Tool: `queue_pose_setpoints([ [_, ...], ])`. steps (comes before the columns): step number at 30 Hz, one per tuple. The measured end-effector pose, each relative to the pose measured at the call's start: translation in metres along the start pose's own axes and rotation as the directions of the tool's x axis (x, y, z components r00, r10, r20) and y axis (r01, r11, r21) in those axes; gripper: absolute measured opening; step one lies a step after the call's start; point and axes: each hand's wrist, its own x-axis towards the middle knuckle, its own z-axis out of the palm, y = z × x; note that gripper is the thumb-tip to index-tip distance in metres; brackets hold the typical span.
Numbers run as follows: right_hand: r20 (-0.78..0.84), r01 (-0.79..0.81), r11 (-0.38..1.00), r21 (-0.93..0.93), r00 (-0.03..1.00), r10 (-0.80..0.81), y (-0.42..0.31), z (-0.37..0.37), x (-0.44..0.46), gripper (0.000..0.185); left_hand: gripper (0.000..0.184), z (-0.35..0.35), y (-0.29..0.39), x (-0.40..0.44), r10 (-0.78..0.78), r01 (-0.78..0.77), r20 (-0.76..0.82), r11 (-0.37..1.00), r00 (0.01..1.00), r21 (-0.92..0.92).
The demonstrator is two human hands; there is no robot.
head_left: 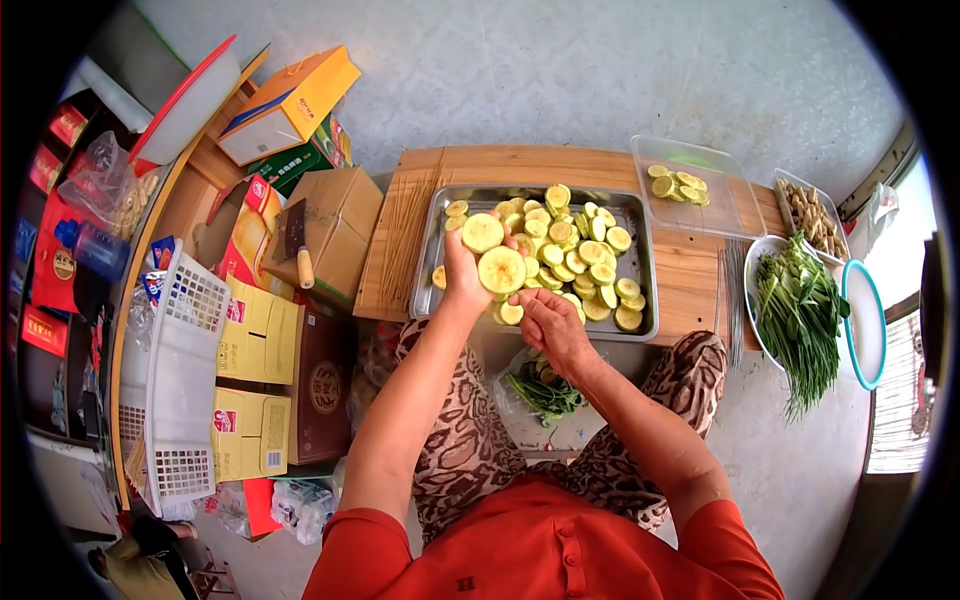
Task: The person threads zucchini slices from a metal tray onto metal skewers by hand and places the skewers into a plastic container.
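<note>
My left hand (463,272) is closed around round zucchini slices. Two large pale-yellow faces show, an upper zucchini slice (482,233) and a lower zucchini slice (501,270). My right hand (556,328) is pinched just below and right of the lower slice, its fingertips close to that slice's edge; whatever thin thing they may hold is too small to make out. Both hands are over the near left part of a metal tray (650,290). Many cut zucchini slices (575,262) are heaped in the tray.
Thin wooden skewers (405,240) lie left of the tray on the wooden table (480,160). At right are a clear plastic box (715,215) with slices, metal skewers (731,300) and leafy greens (795,300). A cleaver (297,243) rests by cardboard boxes (335,225). Another person (145,570) is lower left.
</note>
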Motion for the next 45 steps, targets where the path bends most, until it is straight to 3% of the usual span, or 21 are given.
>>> queue_pose_setpoints([
  [15, 0.037, -0.016, 1.0, 0.011, 0.999, 0.016, -0.001, -0.001, 0.003, 0.02, 0.042, 0.004, 0.003, -0.002, 0.013, -0.013, -0.018, 1.0, 1.0, -0.015],
  [22, 0.045, 0.028, 0.951, -0.307, 0.999, -0.015, -0.002, -0.006, -0.011, 0.019, 0.043, -0.018, 0.021, 0.008, 0.131, -0.136, -0.149, 0.99, 0.98, -0.03],
  [27, 0.062, 0.114, 0.891, -0.439, 0.993, -0.097, 0.002, -0.016, -0.021, 0.017, 0.047, -0.032, 0.03, 0.009, 0.138, -0.146, -0.074, 0.984, 0.988, -0.106],
  [30, 0.014, 0.148, 0.857, -0.494, 0.987, -0.163, 0.004, -0.02, -0.025, 0.018, 0.052, -0.028, 0.027, 0.005, 0.07, -0.076, -0.063, 0.993, 0.996, -0.095],
  [32, 0.05, 0.295, 0.781, -0.55, 0.945, -0.322, 0.01, -0.033, -0.021, 0.018, 0.063, -0.044, 0.018, 0.017, 0.033, -0.03, -0.232, 0.999, 0.972, 0.016],
  [34, -0.045, 0.117, 0.926, -0.358, 0.989, -0.142, -0.003, -0.033, -0.029, 0.018, 0.07, -0.067, 0.012, 0.025, 0.147, -0.114, -0.241, 0.983, 0.959, 0.144],
  [36, -0.038, 0.203, 0.849, -0.488, 0.967, -0.253, -0.015, -0.042, -0.03, 0.017, 0.073, -0.064, 0.02, 0.018, 0.132, -0.039, -0.375, 0.969, 0.918, 0.244],
  [38, 0.049, 0.418, 0.657, -0.628, 0.863, -0.503, -0.02, -0.062, -0.021, 0.017, 0.069, -0.059, 0.024, 0.013, 0.146, -0.082, -0.334, 0.977, 0.931, 0.198],
  [41, -0.038, 0.285, 0.608, -0.741, 0.886, -0.462, -0.045, -0.098, -0.006, 0.018, 0.068, -0.049, 0.028, 0.005, 0.129, -0.061, -0.297, 0.972, 0.946, 0.227],
  [42, -0.202, 0.116, 0.762, -0.637, 0.929, -0.311, -0.074, -0.093, -0.017, 0.019, 0.067, -0.047, 0.027, 0.004, 0.124, -0.055, -0.284, 0.969, 0.951, 0.24],
  [44, -0.224, 0.143, 0.883, -0.447, 0.938, -0.265, -0.088, -0.132, -0.012, 0.02, 0.067, -0.049, 0.026, 0.006, 0.112, -0.045, -0.264, 0.967, 0.958, 0.249],
  [45, -0.281, 0.147, 0.878, -0.456, 0.912, -0.298, -0.106, -0.132, -0.017, 0.019, 0.066, -0.046, 0.027, 0.004, 0.114, -0.047, -0.26, 0.966, 0.959, 0.252],
])
